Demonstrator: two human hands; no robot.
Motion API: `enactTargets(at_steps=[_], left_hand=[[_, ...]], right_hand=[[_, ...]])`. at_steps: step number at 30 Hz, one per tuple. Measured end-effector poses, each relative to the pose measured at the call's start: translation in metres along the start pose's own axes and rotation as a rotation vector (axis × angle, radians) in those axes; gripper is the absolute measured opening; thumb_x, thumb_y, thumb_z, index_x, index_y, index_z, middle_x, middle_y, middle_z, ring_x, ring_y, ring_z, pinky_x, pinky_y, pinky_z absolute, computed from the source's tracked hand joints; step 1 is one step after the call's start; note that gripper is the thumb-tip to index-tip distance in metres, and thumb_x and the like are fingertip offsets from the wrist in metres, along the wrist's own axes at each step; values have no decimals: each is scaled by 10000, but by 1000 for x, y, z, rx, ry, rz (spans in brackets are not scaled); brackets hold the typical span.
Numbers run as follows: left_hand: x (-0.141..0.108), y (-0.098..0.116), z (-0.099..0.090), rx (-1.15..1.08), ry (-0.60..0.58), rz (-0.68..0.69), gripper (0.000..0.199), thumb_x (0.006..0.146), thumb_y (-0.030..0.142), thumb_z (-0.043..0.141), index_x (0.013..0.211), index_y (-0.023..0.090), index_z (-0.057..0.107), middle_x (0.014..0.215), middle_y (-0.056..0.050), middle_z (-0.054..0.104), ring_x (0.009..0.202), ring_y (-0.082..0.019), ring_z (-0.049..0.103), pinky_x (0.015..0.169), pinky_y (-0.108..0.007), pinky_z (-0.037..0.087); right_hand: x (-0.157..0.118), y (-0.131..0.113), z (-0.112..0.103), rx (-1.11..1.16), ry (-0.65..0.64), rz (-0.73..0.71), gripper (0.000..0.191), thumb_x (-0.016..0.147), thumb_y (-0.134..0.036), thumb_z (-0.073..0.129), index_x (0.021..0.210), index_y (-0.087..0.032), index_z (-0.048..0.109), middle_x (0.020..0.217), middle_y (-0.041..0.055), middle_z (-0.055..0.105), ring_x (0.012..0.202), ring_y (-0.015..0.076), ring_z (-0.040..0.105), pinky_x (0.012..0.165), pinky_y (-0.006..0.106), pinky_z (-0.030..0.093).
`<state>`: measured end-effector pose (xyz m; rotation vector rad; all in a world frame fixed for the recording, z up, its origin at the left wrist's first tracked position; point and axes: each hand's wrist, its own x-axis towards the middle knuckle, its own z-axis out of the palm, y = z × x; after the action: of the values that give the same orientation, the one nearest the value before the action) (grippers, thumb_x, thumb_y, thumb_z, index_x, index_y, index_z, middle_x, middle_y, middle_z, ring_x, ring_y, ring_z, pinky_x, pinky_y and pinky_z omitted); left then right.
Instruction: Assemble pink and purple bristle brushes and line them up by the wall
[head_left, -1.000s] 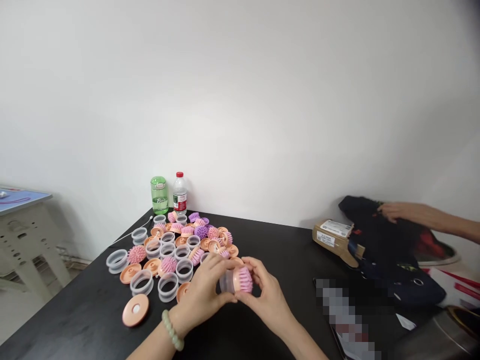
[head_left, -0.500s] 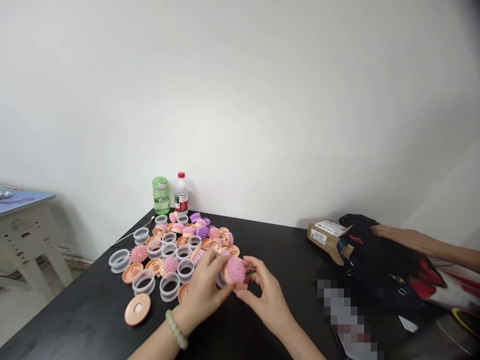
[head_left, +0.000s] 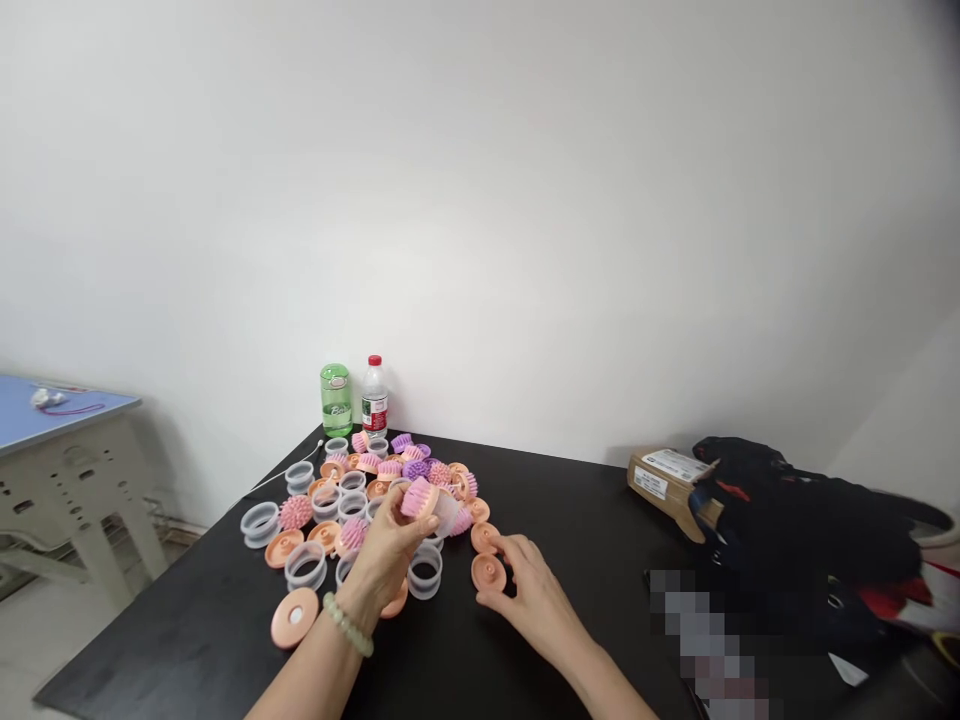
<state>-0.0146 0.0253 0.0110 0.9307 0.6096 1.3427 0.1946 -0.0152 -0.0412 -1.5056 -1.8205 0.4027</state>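
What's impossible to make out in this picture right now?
All in the head view:
- Underside of the orange disc at the right hand: faces away.
- Table parts behind the left hand: hidden by it.
- Carton label's print: too small.
- Object under the mosaic: pixelated.
- Lower-right container: blurred, cut off by the edge.

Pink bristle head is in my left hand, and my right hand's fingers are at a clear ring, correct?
Not quite: in the head view, your right hand has its fingers at an orange disc, not a clear ring. The pink bristle head is in your left hand, as you say.
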Motion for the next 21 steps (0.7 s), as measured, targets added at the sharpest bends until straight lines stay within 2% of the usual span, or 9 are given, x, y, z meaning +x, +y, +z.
enactTargets(at_steps=[3,7,10,13,16,18,21], left_hand=[[-1,-4,-2,-92,-83,-55,474,635,220,892,1016,188,614,915,-18,661,813,-144,648,763,-268,504],[-3,-7,-1,-170,-135,-95,513,608,233,911,1025,205,614,965,-33,673,881,-180,667,789,-291,516],[-4,-6,1,-176,-162,-112,534,589,263,917,1026,207,616,972,-37,676,906,-200,664,806,-309,512],[-4,-5,2,-79,-111,-101,516,583,243,916,996,206,608,922,-11,658,863,-174,642,803,-295,499],[-4,-6,3,134,-69,-32,533,561,203,920,990,209,604,857,24,622,799,-142,596,725,-241,470],[-5,-8,5,226,-119,-16,537,560,208,918,1003,207,614,868,21,620,801,-147,581,697,-230,454],[-8,-12,8,229,-235,-47,539,571,231,910,1027,201,624,962,-13,646,883,-183,590,747,-256,462]], right_hand=[[-1,-5,1,-67,-41,-11,477,661,-125,747,1106,-261,640,1050,59,645,1011,295,608,870,411,531],[0,-9,0,-123,-101,-25,295,721,-84,691,972,-234,656,1049,60,625,1010,274,607,872,393,529],[0,-9,-3,-126,-106,-30,260,717,-54,686,919,-215,651,1052,67,622,1016,267,615,886,385,530],[0,-10,-9,-75,-71,-64,295,732,-66,680,976,-228,639,1121,72,628,1089,275,604,948,405,512],[-1,-14,-16,9,-23,-117,300,769,-66,611,1012,-242,603,1186,63,633,1130,261,601,975,416,499],[-2,-17,-18,69,4,-135,361,769,-49,566,1069,-250,571,1175,50,646,1087,236,631,944,399,520],[-5,-20,-16,148,27,-134,479,761,-55,562,1189,-264,515,1171,38,661,1032,219,668,901,387,549]])
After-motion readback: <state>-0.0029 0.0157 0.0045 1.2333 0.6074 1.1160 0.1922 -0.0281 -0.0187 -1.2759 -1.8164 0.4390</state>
